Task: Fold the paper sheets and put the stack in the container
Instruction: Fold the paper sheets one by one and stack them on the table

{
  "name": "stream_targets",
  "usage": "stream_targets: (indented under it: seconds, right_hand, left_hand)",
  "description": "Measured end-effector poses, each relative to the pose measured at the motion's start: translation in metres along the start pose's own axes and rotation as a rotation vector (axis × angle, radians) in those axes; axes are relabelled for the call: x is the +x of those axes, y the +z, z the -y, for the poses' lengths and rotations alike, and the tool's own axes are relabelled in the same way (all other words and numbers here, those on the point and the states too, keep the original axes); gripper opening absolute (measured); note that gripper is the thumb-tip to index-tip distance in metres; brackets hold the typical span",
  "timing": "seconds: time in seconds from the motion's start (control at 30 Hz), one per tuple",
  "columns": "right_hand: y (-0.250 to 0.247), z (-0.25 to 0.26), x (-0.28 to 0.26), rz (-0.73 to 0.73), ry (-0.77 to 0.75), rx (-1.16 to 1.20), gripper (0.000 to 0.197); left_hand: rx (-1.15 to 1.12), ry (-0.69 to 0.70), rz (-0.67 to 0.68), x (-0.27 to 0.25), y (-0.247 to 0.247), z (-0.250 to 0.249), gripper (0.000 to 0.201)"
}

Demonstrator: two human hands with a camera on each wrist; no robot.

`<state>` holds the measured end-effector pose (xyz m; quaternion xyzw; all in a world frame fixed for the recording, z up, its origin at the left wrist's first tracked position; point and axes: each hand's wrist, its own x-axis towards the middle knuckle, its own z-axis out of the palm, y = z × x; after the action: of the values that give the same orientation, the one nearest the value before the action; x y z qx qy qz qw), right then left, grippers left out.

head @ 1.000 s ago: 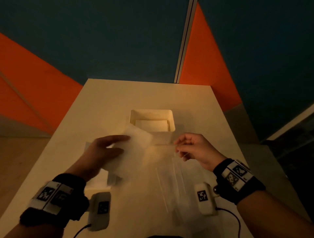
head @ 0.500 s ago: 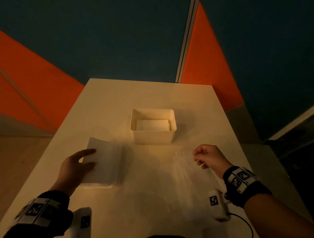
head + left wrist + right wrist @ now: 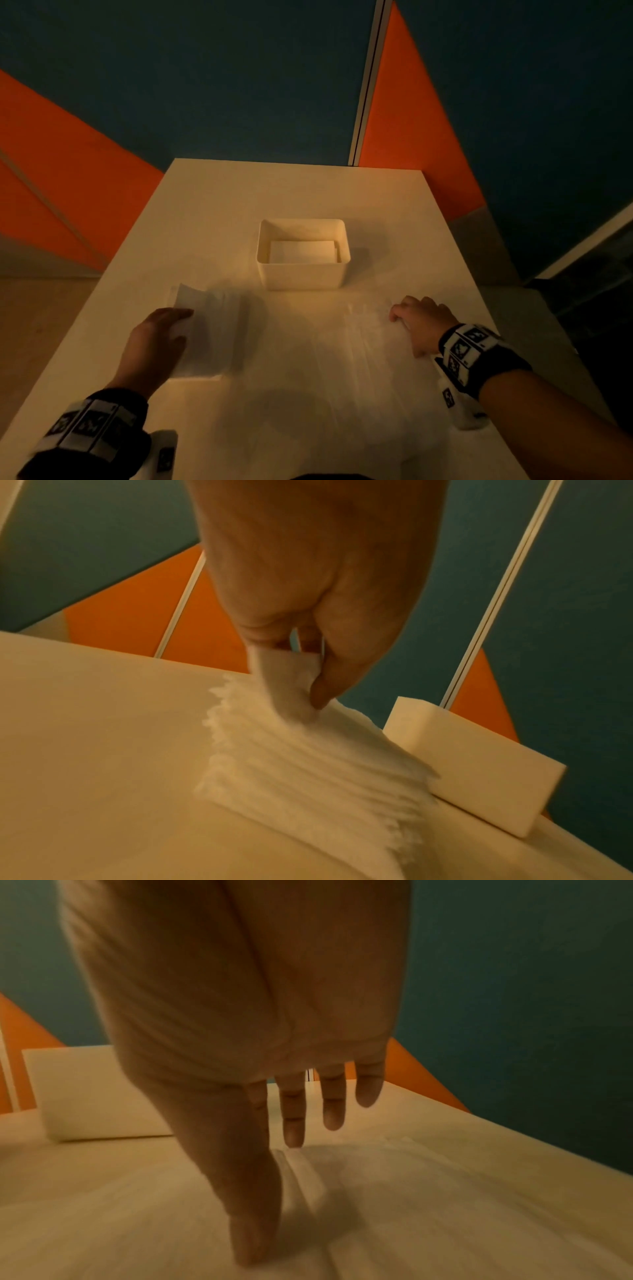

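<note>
A stack of white paper sheets (image 3: 212,329) (image 3: 308,764) lies on the table's left side. My left hand (image 3: 185,317) (image 3: 308,674) is on its near-left part, thumb and fingers pinching up a corner of the top sheet. A single thin sheet (image 3: 359,346) (image 3: 411,1177) lies flat and blurred at the right. My right hand (image 3: 407,308) (image 3: 308,1123) touches its far right part with straight fingers. The white container (image 3: 301,275) (image 3: 472,777) (image 3: 92,1093) stands beyond, between both hands, with folded paper (image 3: 301,250) on its floor.
The pale table (image 3: 274,192) runs on past the container to a far edge. Teal and orange wall panels (image 3: 411,120) stand behind it. The table's left and right edges drop to the floor close to both hands.
My left hand went from the middle, where it held a white sheet, back to the stack at the left. My right hand drew the thin sheet rightward and down, then opened flat on it.
</note>
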<state>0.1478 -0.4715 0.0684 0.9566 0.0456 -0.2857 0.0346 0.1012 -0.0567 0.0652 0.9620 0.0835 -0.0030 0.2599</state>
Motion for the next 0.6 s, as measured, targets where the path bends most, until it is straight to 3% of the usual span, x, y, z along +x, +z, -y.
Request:
stream_targets:
  seconds: [0.13,0.3,0.6]
  right_hand:
    - [0.001,0.001,0.004,-0.037,0.003,-0.107,0.065]
    - [0.001,-0.003,0.003,-0.073,-0.014,-0.127,0.056]
    - [-0.014,-0.017,-0.006,-0.196,-0.086,-0.010,0.018]
  left_hand:
    - [0.151,-0.015,-0.013,0.003,0.008,0.011,0.046]
    - [0.064,-0.083,0.016,0.004,0.009,0.010,0.050]
    - [0.016,-0.080,0.031,0.004,0.010,0.002,0.050]
